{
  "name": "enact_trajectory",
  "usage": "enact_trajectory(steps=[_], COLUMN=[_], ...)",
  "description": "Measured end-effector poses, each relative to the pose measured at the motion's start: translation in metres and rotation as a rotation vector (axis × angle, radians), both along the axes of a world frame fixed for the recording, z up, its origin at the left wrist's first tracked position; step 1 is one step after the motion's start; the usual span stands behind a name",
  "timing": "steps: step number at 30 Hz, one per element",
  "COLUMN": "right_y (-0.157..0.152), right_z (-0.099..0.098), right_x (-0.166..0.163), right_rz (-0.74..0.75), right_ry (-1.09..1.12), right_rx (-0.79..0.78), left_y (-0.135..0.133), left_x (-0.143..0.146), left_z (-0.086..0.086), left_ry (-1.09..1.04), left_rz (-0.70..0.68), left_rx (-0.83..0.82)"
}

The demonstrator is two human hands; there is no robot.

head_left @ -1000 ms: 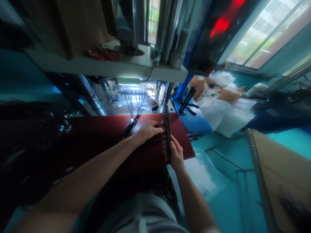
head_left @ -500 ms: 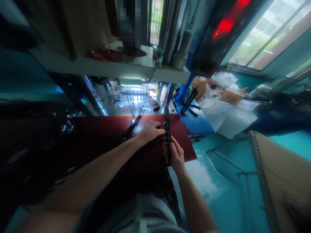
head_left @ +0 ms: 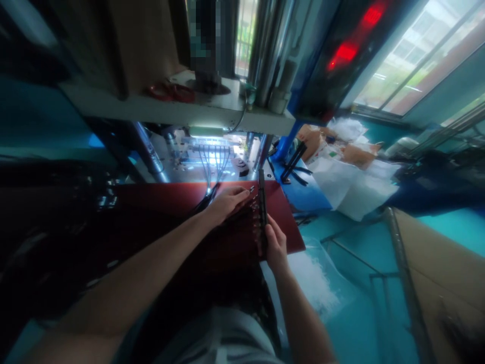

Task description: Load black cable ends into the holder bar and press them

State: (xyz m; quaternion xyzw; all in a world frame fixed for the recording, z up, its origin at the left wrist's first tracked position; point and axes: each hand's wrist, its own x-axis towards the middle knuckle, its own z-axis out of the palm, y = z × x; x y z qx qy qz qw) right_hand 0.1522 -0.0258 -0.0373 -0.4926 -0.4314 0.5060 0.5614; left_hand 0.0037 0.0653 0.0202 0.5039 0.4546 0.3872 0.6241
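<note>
A long black bar (head_left: 261, 202) with a row of small metal plugs along its left side lies on the dark red board (head_left: 166, 202). My right hand (head_left: 276, 246) grips the near end of the bar, fingers closed round it. My left hand (head_left: 227, 201) reaches across to the far part of the bar and pinches a thin cable plug (head_left: 250, 191) between thumb and fingertips, right beside the bar. Dark cables (head_left: 206, 197) run from under my left hand toward the lit machine bed behind.
A press machine with steel columns (head_left: 265, 55) and a lit bed (head_left: 212, 154) stands behind the board. A blue table (head_left: 303, 189) at the right carries black bars and white plastic bags (head_left: 352, 182). A cardboard box (head_left: 435, 263) sits lower right.
My left hand has edged up along the bar toward its far end with the plug. My right hand keeps the same grip on the near end.
</note>
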Motion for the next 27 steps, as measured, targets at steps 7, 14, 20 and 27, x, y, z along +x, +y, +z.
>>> enact_trajectory(steps=[7,14,20,27], right_y=[-0.001,0.0,0.0,0.002], right_z=[0.006,0.007,0.007,0.0], right_x=[0.001,-0.001,-0.005,0.001], right_rz=[0.044,0.097,0.089,-0.003], right_ry=[0.014,-0.119,-0.176,0.042], right_rx=[-0.017,0.031,0.047,-0.032], left_y=[-0.001,0.001,-0.001,0.007], left_x=[0.005,0.005,0.002,-0.008], left_z=[-0.002,0.001,0.001,0.009], left_ry=[0.165,0.351,0.33,0.209], left_rz=[0.018,0.079,0.035,0.2], left_rx=[0.124,0.274,0.329,0.407])
